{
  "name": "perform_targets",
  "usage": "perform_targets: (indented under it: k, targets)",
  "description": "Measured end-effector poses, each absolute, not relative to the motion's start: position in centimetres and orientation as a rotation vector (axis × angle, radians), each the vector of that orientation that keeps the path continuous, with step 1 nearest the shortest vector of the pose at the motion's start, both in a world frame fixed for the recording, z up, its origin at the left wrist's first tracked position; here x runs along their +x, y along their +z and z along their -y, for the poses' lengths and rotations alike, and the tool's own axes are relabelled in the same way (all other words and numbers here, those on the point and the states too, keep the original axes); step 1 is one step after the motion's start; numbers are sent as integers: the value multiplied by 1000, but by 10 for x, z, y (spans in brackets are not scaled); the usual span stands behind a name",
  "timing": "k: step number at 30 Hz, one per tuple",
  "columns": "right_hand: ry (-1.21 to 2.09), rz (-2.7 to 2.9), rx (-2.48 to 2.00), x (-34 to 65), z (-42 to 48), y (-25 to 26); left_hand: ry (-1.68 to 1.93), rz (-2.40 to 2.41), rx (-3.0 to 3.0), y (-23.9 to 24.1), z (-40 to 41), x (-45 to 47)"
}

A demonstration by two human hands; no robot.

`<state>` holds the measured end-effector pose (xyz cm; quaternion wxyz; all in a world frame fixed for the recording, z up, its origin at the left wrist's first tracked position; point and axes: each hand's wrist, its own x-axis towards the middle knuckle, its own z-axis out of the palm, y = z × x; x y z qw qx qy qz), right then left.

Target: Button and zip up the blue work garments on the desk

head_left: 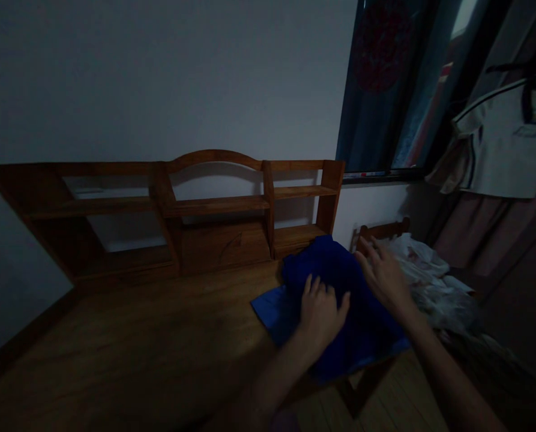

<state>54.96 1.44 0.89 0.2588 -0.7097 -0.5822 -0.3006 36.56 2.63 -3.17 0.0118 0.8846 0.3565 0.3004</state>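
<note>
A bunched dark blue cloth point(340, 264) lies at the right end of a wooden desk point(150, 336), partly over a flatter, lighter blue piece point(274, 309). Over the cloth's left part is my left hand point(320, 309), fingers spread and thumb apart. My right hand point(385, 279) is at the cloth's right edge, its fingers stretched out and nothing visible in them. Whether either palm touches the cloth is hard to tell in the dim light. My forearms hide some of the cloth's near side.
A wooden shelf unit point(222, 204) stands along the desk's back against the wall. Right of the desk, a wooden chair point(385, 230) carries clear and white plastic bags point(421, 258). A white shirt point(511, 138) hangs near the window point(385, 120) at the right.
</note>
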Motion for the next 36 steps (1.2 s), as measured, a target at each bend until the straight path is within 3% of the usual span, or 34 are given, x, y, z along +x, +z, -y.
perform_targets:
  k: [4,10,16,25,31,36]
  targets:
    - [-646,1821,-2004,532,-52,-30,1146,-1031,2857,-27,-91,367]
    - [-522,1841,-2150,563,-37,-93,714,-1099,2809,-104,-137,324]
    - [-707,1847,-2068,581,-25,-101,754,-1057,2758,-121,-136,306]
    - [-906,1973,-1985,591,-33,-122,1078,-758,2626,-76,-122,297]
    - [-940,1948,-2005,572,-16,-109,713,-575,2645,-86,-122,296]
    - [-982,1983,-1949,589,31,-107,658,-605,2632,-96,-127,296]
